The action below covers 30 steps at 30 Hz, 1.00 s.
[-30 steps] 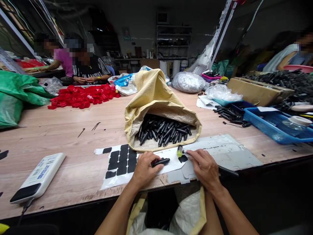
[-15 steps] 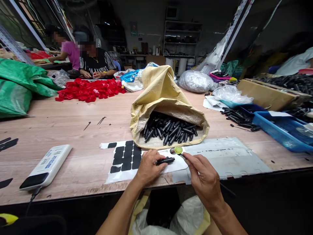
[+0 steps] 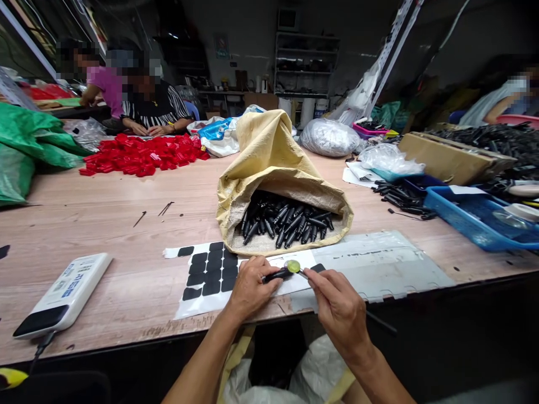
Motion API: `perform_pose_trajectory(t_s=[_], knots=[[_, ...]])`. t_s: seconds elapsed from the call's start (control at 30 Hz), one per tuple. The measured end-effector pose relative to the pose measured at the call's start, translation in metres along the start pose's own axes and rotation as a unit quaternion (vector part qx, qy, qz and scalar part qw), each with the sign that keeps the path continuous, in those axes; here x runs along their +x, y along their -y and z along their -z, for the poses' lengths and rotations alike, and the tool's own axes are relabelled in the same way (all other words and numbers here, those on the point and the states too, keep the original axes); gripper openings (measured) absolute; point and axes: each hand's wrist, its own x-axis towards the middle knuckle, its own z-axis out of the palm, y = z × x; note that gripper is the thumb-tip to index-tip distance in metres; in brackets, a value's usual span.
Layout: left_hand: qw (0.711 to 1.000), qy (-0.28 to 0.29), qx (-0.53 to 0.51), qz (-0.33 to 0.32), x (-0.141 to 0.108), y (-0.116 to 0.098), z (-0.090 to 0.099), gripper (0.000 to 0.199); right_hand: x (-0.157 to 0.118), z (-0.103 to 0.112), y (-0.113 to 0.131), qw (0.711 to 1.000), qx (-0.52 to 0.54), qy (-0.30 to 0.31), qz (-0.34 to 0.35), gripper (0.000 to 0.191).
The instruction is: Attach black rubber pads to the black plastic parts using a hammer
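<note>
My left hand point(image 3: 249, 286) is closed around a short black tube point(image 3: 275, 275), like those in the sack, above the table's front edge. My right hand point(image 3: 343, 306) pinches a thin tool with a round yellow-green end point(image 3: 292, 266). That round end is at the tube's right tip; whether they touch I cannot tell. Beneath my left hand lies a white sheet point(image 3: 201, 307) with rows of black rounded squares point(image 3: 214, 275). Just behind my hands a tan woven sack point(image 3: 269, 140) opens toward me, with many black tubes point(image 3: 290, 221) inside.
A white power bank point(image 3: 69, 289) with a cable lies at front left. Red parts point(image 3: 143, 154) are heaped farther back, near two people. A blue tray point(image 3: 471, 224), loose black parts point(image 3: 400, 199) and cardboard point(image 3: 446, 157) stand at right. A grey plastic sheet point(image 3: 387, 264) covers the front right.
The tool's yellow-green end has moved left, from apart to the black tube's tip. My right hand has come closer to my left. The whole view has shifted slightly; a person shows at far right.
</note>
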Motion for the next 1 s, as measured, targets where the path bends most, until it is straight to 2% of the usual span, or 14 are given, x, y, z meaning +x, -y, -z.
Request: perform_pose_trajectory(t_s=[0.1, 0.23, 0.3, 0.47, 0.57, 0.63, 0.7, 0.77, 0.83, 0.9, 1.0], knots=[[1.000, 0.003, -0.003, -0.003, 0.000, 0.001, 0.000, 0.019, 0.000, 0.003, -0.001, 1.000, 0.008, -0.025, -0.002, 0.042], [1.000, 0.004, 0.001, -0.005, 0.000, 0.002, 0.000, 0.019, -0.004, -0.001, -0.002, 1.000, -0.004, 0.019, -0.012, 0.038], [1.000, 0.003, 0.002, -0.003, 0.000, 0.001, 0.001, 0.018, -0.003, 0.000, -0.008, 1.000, -0.013, 0.016, -0.015, 0.036], [1.000, 0.012, -0.007, -0.002, 0.001, 0.001, 0.002, 0.019, 0.004, 0.016, -0.050, 0.994, -0.095, -0.038, -0.046, 0.028], [0.999, 0.024, -0.024, -0.009, 0.001, 0.002, 0.004, 0.019, 0.004, 0.021, -0.079, 0.987, -0.150, -0.007, -0.048, 0.021], [0.999, 0.027, -0.036, -0.013, 0.000, 0.002, 0.005, 0.019, 0.005, 0.022, -0.086, 0.983, -0.176, 0.001, -0.049, 0.019], [0.998, 0.026, -0.047, -0.013, 0.000, 0.003, 0.005, 0.019, 0.010, 0.020, -0.079, 0.983, -0.178, -0.010, -0.045, 0.018], [0.998, 0.021, -0.056, -0.010, -0.001, 0.004, 0.004, 0.020, 0.017, 0.017, -0.059, 0.990, -0.136, -0.006, -0.027, 0.019], [0.998, 0.015, -0.058, -0.006, -0.001, 0.004, 0.004, 0.021, 0.026, 0.011, -0.035, 0.997, -0.037, 0.072, 0.008, 0.025], [0.999, 0.014, -0.052, -0.004, -0.001, 0.004, 0.003, 0.021, 0.033, 0.003, -0.016, 0.988, 0.009, 0.155, 0.019, 0.029], [0.999, 0.018, -0.044, -0.009, -0.002, 0.004, 0.004, 0.019, 0.036, -0.010, -0.001, 0.983, 0.020, 0.182, 0.004, 0.015]])
